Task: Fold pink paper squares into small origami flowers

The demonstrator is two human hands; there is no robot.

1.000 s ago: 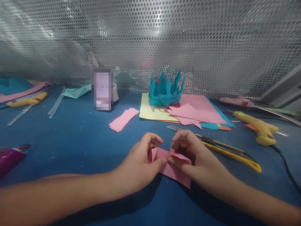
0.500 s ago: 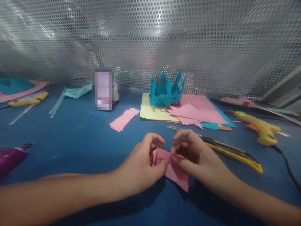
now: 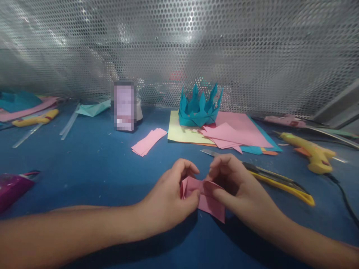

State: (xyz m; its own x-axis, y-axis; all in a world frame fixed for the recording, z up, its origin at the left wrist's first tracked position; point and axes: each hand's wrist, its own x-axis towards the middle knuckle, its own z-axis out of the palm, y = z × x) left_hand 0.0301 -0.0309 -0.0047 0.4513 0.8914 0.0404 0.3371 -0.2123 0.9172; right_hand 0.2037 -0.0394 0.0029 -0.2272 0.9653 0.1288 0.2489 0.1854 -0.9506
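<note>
A small pink paper (image 3: pixel 211 205), partly folded, is held between my two hands low over the blue table. My left hand (image 3: pixel 171 198) pinches its left side, thumb on the near face and fingers curled behind. With thumb and bent fingers, my right hand (image 3: pixel 235 186) grips the upper right part, where a flap stands raised. Fingers cover parts of the folds. Just behind my right hand lies a yellow and black utility knife (image 3: pixel 280 185), its blade out to the left.
A blue paper crown (image 3: pixel 199 112) stands on coloured sheets (image 3: pixel 244 130). Pink strips (image 3: pixel 148 142) lie left of them, near a blurred phone (image 3: pixel 125 106) propped upright. A yellow glue gun (image 3: pixel 311 149) with its cord is at right, another glue gun (image 3: pixel 36 118) at far left. Perforated metal (image 3: pixel 157 45) closes the back.
My right hand has shifted slightly right, and the paper's right flap is lifted a little more. My left hand keeps its grip almost unmoved.
</note>
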